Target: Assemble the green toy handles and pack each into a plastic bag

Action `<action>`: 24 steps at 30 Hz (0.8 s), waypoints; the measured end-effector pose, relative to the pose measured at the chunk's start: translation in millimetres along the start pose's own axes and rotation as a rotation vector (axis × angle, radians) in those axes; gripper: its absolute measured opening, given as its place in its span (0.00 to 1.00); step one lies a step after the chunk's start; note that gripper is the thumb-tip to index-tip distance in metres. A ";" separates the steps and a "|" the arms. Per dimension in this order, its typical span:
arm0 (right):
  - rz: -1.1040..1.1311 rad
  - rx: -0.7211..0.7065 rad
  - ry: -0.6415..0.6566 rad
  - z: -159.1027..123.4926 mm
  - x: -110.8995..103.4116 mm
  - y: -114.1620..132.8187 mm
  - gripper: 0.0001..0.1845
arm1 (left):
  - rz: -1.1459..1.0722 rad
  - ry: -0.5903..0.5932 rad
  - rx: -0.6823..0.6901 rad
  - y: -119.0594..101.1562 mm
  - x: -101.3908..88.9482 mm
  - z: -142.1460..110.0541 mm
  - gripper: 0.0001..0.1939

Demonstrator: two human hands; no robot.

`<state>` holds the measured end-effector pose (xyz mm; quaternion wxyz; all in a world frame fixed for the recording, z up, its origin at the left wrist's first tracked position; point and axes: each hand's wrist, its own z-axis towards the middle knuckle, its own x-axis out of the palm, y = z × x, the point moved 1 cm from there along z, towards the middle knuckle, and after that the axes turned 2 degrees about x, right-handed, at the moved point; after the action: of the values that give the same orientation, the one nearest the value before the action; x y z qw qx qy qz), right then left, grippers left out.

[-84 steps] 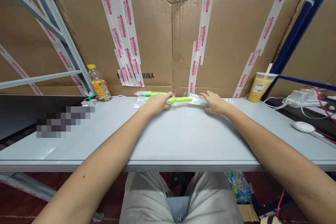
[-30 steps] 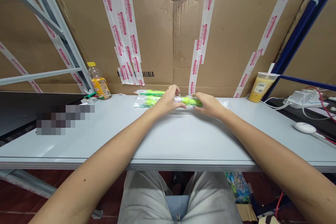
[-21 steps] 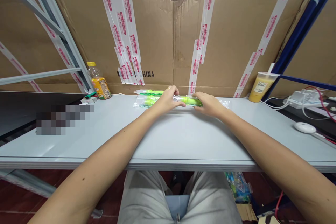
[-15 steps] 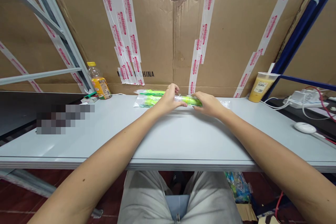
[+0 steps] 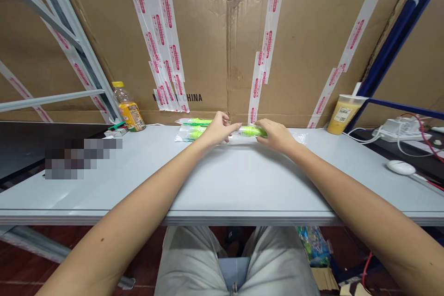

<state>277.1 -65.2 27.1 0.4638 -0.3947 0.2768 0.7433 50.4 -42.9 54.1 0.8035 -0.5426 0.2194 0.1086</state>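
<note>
Bright green, tube-like items in clear plastic wrappers lie side by side at the back of the table, against the cardboard. The front green packet (image 5: 251, 131) runs between my hands. My left hand (image 5: 218, 130) is closed over its middle, thumb pointing right and fingers curled. My right hand (image 5: 275, 135) grips its right part, with clear wrapper showing beyond. Behind lies a second green packet (image 5: 193, 121), its left end sticking out past my left hand. My palms hide much of both, and their exact kind is unclear.
A cardboard sheet (image 5: 204, 46) stands along the back of the white table (image 5: 225, 180). An orange drink bottle (image 5: 131, 113) is at left, a lidded cup (image 5: 343, 114) at right. Farther right are a power strip (image 5: 402, 129) with cables and a white mouse-like object (image 5: 400, 167).
My left hand has shifted slightly left along the packet, and its thumb has lifted, baring more green near my right hand. My right hand has hardly moved.
</note>
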 end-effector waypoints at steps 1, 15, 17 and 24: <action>-0.003 0.011 -0.007 0.0 0.0 -1.3 0.20 | -0.068 0.046 -0.062 -1.1 -0.1 -0.8 0.21; 0.072 -0.029 0.009 -0.7 -2.3 6.3 0.17 | -0.150 0.094 0.067 -0.4 -1.1 -0.6 0.18; 0.091 -0.019 0.001 -0.5 -2.3 7.7 0.18 | -0.163 0.051 0.084 -1.0 0.3 -0.6 0.17; 0.144 0.026 -0.055 1.3 -1.5 9.6 0.17 | -0.073 -0.098 0.299 -3.9 2.5 -0.5 0.16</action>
<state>268.4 -68.9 29.5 0.4217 -0.3471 0.3012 0.7817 54.1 -45.0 56.0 0.8884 -0.4188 0.1739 0.0718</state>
